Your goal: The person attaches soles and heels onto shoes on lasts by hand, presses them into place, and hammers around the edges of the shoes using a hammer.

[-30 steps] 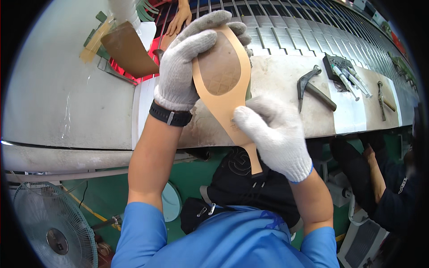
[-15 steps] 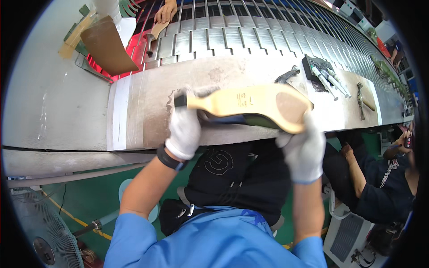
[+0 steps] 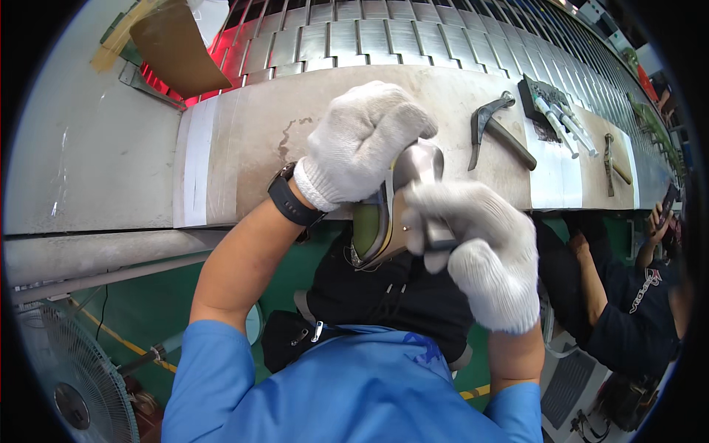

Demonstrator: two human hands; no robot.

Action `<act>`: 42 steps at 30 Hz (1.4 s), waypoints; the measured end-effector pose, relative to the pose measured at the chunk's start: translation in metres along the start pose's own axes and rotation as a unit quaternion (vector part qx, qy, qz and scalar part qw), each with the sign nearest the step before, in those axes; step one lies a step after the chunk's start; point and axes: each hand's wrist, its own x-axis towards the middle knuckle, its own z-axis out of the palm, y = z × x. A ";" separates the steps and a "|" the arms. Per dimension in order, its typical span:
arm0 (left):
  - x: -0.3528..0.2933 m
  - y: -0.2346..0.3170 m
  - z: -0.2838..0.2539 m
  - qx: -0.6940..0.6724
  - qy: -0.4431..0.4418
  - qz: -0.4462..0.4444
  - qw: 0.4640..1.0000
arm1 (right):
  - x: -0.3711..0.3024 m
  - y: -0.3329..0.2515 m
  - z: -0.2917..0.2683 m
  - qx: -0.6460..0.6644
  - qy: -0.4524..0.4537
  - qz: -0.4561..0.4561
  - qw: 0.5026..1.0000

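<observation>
I hold a high-heeled shoe (image 3: 397,226) over the near edge of the bench, with a green shoe last (image 3: 365,230) showing inside it. My left hand (image 3: 367,140), in a white knitted glove, is closed around its far end, next to a shiny silvery part. Around the heel side curl the fingers of my right hand (image 3: 487,247), also gloved; they are slightly blurred and partly hide the dark-tipped heel (image 3: 441,239). To the right of the shoe, a pair of lasting pincers (image 3: 509,142) lies on the bench.
White syringe-like tubes (image 3: 563,125) rest against a black block (image 3: 533,103) at the right. Beyond them lies a hammer (image 3: 611,166). A slatted metal conveyor (image 3: 369,40) runs behind the bench. Another person (image 3: 628,295) sits at the right; a fan (image 3: 81,384) stands lower left.
The shoe has turned from lying crosswise, sole up, to pointing away from me. My left hand has moved to its far end, my right to the heel. A co-worker's hand has left the conveyor.
</observation>
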 end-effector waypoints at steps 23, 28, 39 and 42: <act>-0.017 -0.008 0.001 -0.072 0.043 -0.051 0.995 | 0.010 -0.008 0.047 0.261 0.058 0.217 0.939; -0.014 -0.008 0.000 -0.052 0.056 -0.026 0.997 | 0.013 -0.011 0.047 0.231 0.055 0.233 0.943; -0.016 -0.013 -0.001 -0.082 0.057 0.010 0.995 | 0.015 -0.008 0.046 0.266 0.042 0.237 0.933; -0.016 -0.012 -0.002 -0.079 0.053 0.011 0.995 | 0.016 -0.008 0.050 0.252 0.064 0.239 0.936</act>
